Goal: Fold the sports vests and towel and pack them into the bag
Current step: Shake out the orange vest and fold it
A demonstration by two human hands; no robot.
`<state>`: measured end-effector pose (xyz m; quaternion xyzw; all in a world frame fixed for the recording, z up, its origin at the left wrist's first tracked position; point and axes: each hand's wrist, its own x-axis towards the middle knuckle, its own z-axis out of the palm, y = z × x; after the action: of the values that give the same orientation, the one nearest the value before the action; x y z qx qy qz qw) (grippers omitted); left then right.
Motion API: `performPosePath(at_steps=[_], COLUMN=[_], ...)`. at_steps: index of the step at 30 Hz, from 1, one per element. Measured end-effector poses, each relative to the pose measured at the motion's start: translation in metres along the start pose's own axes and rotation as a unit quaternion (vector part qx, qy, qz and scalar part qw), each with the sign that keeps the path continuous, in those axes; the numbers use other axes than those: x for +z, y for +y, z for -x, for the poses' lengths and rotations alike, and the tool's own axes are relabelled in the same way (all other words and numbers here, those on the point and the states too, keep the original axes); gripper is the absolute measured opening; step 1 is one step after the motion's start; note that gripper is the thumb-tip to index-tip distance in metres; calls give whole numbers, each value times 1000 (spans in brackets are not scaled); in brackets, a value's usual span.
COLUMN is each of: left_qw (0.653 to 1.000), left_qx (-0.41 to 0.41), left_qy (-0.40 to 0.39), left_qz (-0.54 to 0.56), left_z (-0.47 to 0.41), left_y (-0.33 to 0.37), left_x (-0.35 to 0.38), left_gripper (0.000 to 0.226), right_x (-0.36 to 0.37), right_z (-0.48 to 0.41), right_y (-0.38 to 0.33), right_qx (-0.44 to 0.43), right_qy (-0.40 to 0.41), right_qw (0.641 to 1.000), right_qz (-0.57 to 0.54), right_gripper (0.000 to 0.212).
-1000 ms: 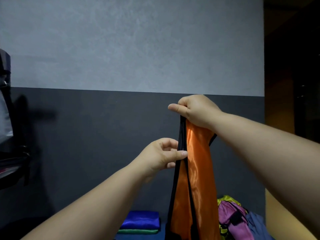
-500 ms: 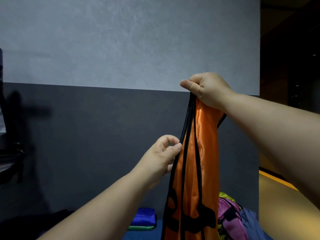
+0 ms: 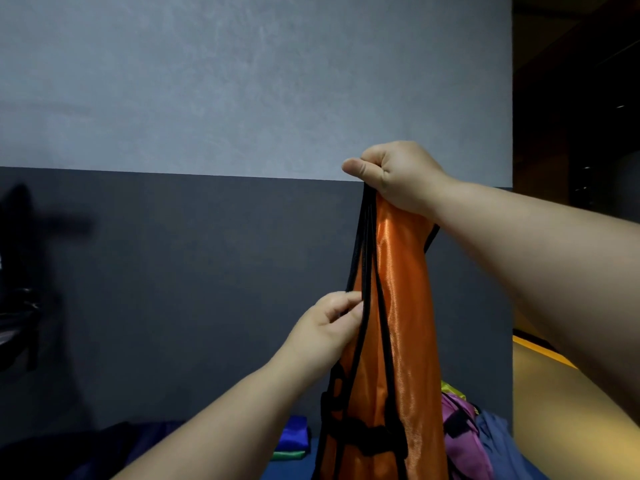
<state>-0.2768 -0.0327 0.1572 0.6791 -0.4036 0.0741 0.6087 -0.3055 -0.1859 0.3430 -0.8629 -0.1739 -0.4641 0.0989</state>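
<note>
An orange sports vest (image 3: 398, 306) with black trim hangs lengthwise in the air in front of the wall. My right hand (image 3: 394, 178) grips its bunched top, up high. Lower and to the left, my left hand (image 3: 329, 323) pinches a black trimmed edge of the vest between thumb and fingers. A black printed mark shows near the vest's lower part. Behind the vest at the bottom, folded blue and green cloths (image 3: 292, 439) lie stacked. The bag is not clearly in view.
A heap of unfolded vests, purple (image 3: 460, 431), yellow and grey-blue (image 3: 495, 441), lies at the lower right. The wall is light grey above and dark grey below. A dark object (image 3: 14, 313) stands at the left edge. A yellow-brown floor (image 3: 554, 410) shows at the right.
My right hand has stayed high with the vest's top. My left hand has slid along the black edge and now pinches it lower on the vest. The view has tilted slightly.
</note>
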Motion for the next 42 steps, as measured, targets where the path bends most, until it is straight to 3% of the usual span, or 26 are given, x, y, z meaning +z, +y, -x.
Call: performPosePath(at_steps=[5,12,15,20,24,29,31,34,35,38,42], left_qw=[999,999,999,996,989,983,987,991,990,983,980], left_qx=[-24,5,8,16,40,37,28,44,48,47,42], left_qy=[-28,-32,-45,-16,-33,-62,-56,-21,-10,3,22], left_qz=[4,-16,-27,-90,-139,-172,-151,-125,-130,-179,-195], left_z=[-1,3,8,18,24,24,24,24,24,23,25], left_y=[-4,-13,-16,-20,-16,-15,-16,-15,-15,-22,-18], left_x=[6,-8,-16,-31,-32,-26,-22,-14,-12,-8,-4], left_gripper=[16,20,9,46,45,59,54,16,12,31,13], right_x=[-1,-10,-14,-16,-14,-9,-8,-7,-7,-7,-9], right_z=[0,4,3,1,0,-2,-3,-4,-4,-5,-5], right_y=[7,19,22,25,21,12,10,8,8,9,11], right_qx=[5,29,35,46,55,61,63,70,72,84,94], right_qy=[-11,-19,-19,-15,-16,-20,-21,-19,-18,-16,-20], right_qw=[1000,998,998,995,993,989,988,986,986,986,985], right_qz=[18,51,57,84,100,132,140,149,150,143,143], right_gripper=[57,57,57,59,58,59,59,60,59,59,58])
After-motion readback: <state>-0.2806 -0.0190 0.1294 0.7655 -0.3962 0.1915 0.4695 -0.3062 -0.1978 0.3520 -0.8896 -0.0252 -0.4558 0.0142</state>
